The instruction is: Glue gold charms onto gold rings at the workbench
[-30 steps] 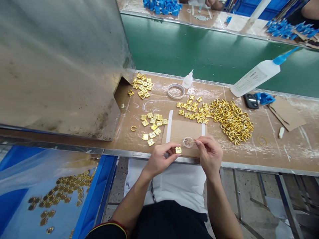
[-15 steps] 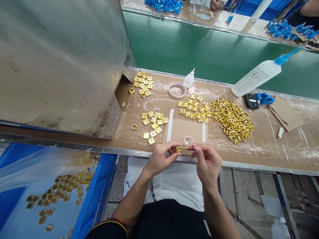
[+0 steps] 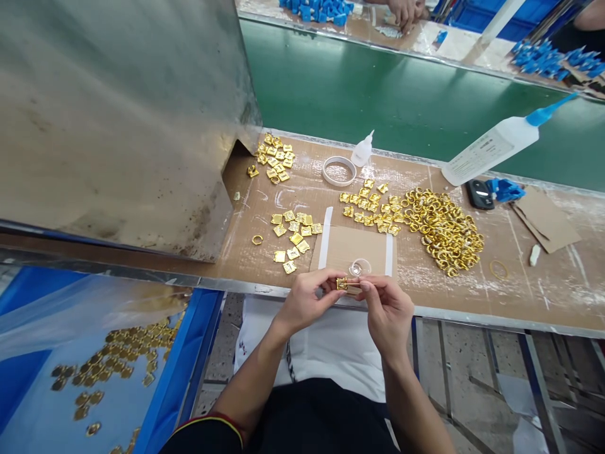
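Note:
Between the thumb and fingers of my left hand (image 3: 307, 299) is a small square gold-coloured piece (image 3: 341, 284), held just above the bench's front edge. My right hand (image 3: 390, 309) pinches a thin wooden stick (image 3: 354, 283), whose tip is at the gold piece. Behind my fingers a small clear round dish (image 3: 360, 267) rests on a cardboard sheet (image 3: 347, 243) with white tape along its sides. Loose square gold pieces (image 3: 296, 238) lie to the left of the sheet. A heap of gold rings (image 3: 447, 233) lies to its right.
A small white squeeze bottle (image 3: 362, 151) and a tape roll (image 3: 339, 171) stand at the back. A large bottle with a blue nozzle (image 3: 491, 151) leans at the right. A metal housing (image 3: 118, 126) blocks the left. Across the green belt (image 3: 378, 88), another person's hand (image 3: 405, 11) shows.
My right hand has moved slightly left, bringing the stick further onto the gold piece. My left hand stays almost still. The other person's hand has come further into view.

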The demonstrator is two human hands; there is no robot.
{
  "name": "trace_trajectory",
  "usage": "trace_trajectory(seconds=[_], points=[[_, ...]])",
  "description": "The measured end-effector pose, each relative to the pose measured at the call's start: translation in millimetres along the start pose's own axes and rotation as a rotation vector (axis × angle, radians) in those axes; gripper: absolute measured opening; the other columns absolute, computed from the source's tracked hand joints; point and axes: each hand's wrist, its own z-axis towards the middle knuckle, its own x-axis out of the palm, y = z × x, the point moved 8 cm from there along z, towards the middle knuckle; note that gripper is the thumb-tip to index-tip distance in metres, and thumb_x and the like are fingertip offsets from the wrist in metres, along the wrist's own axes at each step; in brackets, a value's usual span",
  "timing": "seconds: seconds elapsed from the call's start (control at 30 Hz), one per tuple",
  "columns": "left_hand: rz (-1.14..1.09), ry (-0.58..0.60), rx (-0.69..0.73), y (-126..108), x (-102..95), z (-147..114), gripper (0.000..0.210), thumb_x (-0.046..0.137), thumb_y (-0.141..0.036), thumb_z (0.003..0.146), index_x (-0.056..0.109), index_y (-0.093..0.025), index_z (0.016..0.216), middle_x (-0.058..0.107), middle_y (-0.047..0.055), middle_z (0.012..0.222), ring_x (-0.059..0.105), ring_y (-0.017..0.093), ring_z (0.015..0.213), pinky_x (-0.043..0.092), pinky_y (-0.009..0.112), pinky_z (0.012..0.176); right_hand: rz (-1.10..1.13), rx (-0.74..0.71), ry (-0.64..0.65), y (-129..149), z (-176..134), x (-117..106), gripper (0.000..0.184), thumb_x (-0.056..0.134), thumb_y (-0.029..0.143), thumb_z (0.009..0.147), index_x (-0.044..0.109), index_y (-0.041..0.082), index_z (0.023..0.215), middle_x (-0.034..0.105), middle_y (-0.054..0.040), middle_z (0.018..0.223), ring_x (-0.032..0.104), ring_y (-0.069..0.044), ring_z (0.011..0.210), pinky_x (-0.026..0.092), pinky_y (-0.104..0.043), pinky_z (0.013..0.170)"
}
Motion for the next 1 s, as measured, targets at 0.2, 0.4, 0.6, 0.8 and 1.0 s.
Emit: trace_trajectory(seconds=[0.2, 0.4, 0.6, 0.8, 1.0], points=[[-0.012, -0.003, 0.005, 0.2, -0.4, -0.3, 0.019, 0.069, -0.023, 0.089, 0.075, -0.015, 0.105, 0.071, 0.001, 0.072, 0.063, 0.012, 0.062, 0.053, 0.020, 0.061, -0.092, -0.065, 0.018, 1.9, -0.9, 1.0, 0.014, 0.066, 0.028, 0.096, 0.074, 0.022, 0.086, 0.079, -0.0038, 0.081, 0.075, -0.019, 0.072, 0.061, -0.028, 0.060], [-0.017, -0.004, -0.005, 1.5, 0.1, -0.5, 0.019, 0.069, -0.022, 0.088, 0.074, -0.015, 0.105, 0.072, 0.002, 0.074, 0.064, 0.012, 0.062, 0.053, 0.020, 0.061, -0.123, -0.114, 0.034, 5.4, -1.1, 2.4, 0.014, 0.064, 0.023, 0.097, 0.073, 0.023, 0.086, 0.078, -0.0021, 0.081, 0.075, -0.018, 0.071, 0.059, -0.027, 0.060], [0.002, -0.002, 0.013, -0.9, 0.4, -0.6, 0.018, 0.069, -0.021, 0.089, 0.074, -0.015, 0.105, 0.071, 0.001, 0.071, 0.064, 0.012, 0.062, 0.053, 0.020, 0.060, -0.114, -0.116, 0.029, 5.8, -1.9, 1.7, 0.014, 0.063, 0.022, 0.098, 0.072, 0.022, 0.087, 0.076, -0.0011, 0.078, 0.070, -0.015, 0.059, 0.058, -0.025, 0.055], [-0.013, -0.012, 0.028, -2.6, -0.8, -0.4, 0.018, 0.070, -0.019, 0.088, 0.074, -0.014, 0.105, 0.071, 0.001, 0.072, 0.064, 0.011, 0.062, 0.052, 0.019, 0.061, -0.119, -0.122, 0.049, 5.9, -0.4, 2.1, 0.013, 0.062, 0.021, 0.098, 0.071, 0.022, 0.088, 0.075, -0.0003, 0.078, 0.070, -0.013, 0.058, 0.058, -0.023, 0.056], [-0.025, -0.008, -0.010, 0.1, -0.4, -0.2, 0.019, 0.070, -0.021, 0.087, 0.075, -0.015, 0.105, 0.072, 0.001, 0.072, 0.064, 0.011, 0.061, 0.052, 0.019, 0.061, -0.109, -0.090, 0.057, 4.1, 0.1, 2.5, 0.016, 0.061, 0.027, 0.099, 0.070, 0.022, 0.086, 0.075, -0.0013, 0.077, 0.069, -0.014, 0.058, 0.058, -0.024, 0.055]])
